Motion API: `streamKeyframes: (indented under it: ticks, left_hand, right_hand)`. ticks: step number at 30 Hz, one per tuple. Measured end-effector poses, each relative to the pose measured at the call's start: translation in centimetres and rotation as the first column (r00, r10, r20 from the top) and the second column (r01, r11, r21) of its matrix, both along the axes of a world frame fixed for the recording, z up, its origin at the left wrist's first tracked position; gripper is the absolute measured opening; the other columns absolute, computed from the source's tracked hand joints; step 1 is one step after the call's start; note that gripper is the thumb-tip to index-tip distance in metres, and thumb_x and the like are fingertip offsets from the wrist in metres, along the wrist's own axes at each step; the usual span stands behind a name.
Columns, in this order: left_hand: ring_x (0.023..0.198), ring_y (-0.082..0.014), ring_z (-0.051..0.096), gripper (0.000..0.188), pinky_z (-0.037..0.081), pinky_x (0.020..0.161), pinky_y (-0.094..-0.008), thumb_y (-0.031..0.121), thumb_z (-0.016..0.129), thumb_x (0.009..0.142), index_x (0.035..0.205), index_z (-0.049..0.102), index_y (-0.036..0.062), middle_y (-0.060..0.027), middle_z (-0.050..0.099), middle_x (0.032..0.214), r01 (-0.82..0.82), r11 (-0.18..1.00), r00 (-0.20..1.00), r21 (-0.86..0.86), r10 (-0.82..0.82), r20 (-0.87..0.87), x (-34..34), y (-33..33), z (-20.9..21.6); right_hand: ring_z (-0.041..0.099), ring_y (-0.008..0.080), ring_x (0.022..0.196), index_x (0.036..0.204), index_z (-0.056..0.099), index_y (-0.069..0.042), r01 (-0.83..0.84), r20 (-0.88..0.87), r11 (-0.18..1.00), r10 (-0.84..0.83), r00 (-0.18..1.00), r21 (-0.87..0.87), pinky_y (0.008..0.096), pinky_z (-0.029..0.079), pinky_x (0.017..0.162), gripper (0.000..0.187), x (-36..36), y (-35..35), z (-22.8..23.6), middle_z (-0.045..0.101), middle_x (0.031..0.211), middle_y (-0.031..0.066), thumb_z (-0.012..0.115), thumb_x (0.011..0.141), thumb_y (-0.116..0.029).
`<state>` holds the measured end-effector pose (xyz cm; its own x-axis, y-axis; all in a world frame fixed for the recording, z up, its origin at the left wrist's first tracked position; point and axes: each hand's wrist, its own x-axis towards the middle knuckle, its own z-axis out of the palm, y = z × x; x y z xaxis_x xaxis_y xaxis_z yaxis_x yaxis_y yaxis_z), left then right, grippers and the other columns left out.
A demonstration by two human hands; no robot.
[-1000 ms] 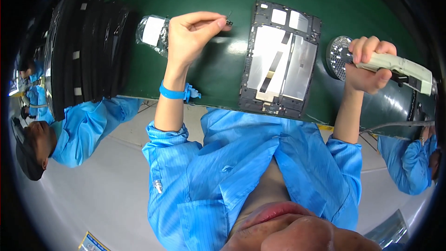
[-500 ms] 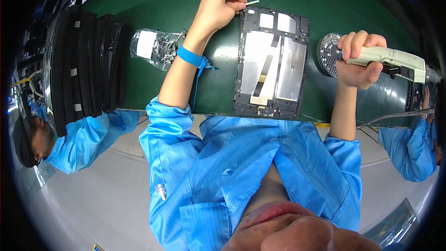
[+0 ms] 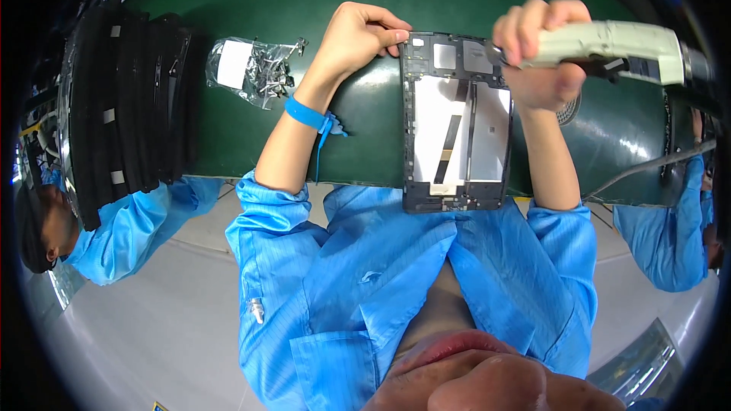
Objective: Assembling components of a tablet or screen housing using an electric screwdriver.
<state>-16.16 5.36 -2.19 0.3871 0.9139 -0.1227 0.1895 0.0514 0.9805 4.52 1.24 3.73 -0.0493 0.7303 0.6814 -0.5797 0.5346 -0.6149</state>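
An opened tablet housing (image 3: 487, 133) with a black frame and silvery inner plates lies on the green table in front of me, its near end passing over the table edge. My left hand (image 3: 364, 36) pinches the tablet's far left corner between thumb and fingers. A blue wrist strap (image 3: 306, 113) circles that wrist. In my right hand (image 3: 541, 49) is a pale electric screwdriver (image 3: 617, 42), held roughly level over the tablet's far right corner. Motion blurs this hand, and the tool's tip is hard to make out. Behind the right wrist shows part of a round, perforated screw tray (image 3: 569, 109).
Left of my left arm lies a clear plastic bag (image 3: 259, 80) of small dark metal parts with a white label. Farther left stand several black panels (image 3: 126, 110) in a row. People in blue sleeves (image 3: 141, 221) sit on both sides. A grey cable (image 3: 647, 164) runs at the right.
My right hand has carried the screwdriver left from the screw tray to the tablet. The tablet has shifted slightly nearer and right. The small white strip at my left fingers no longer shows.
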Motion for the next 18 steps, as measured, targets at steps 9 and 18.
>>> streamKeyframes:
  ticks: [9,18]
  left_hand:
    - [0.057,-0.0117,0.061,0.009,0.049,0.054,-0.0231,-0.001,0.068,0.075,0.083,0.069,-0.0047,-0.0111,0.066,0.069,0.033,0.99,0.992,-0.139,-0.015,0.129,0.3,-0.2,0.2]
    - [0.055,-0.0127,0.061,0.007,0.05,0.054,-0.0249,-0.001,0.066,0.07,0.076,0.07,-0.0032,-0.0108,0.066,0.065,0.006,0.988,0.99,-0.155,0.016,0.141,0.0,0.1,-0.1]
  right_hand:
    - [0.047,0.0117,0.054,0.096,0.037,-0.01,0.042,0.158,0.997,-0.031,0.987,-0.069,0.0257,0.041,0.051,0.055,-5.1,2.1,-2.8,0.045,0.067,0.002,0.072,0.075,-0.046]
    - [0.044,0.0115,0.051,0.094,0.036,-0.012,0.178,0.253,0.973,-0.137,0.958,-0.145,0.027,0.04,0.049,0.053,-5.9,2.0,-3.5,0.043,0.064,0.0016,0.068,0.076,-0.051]
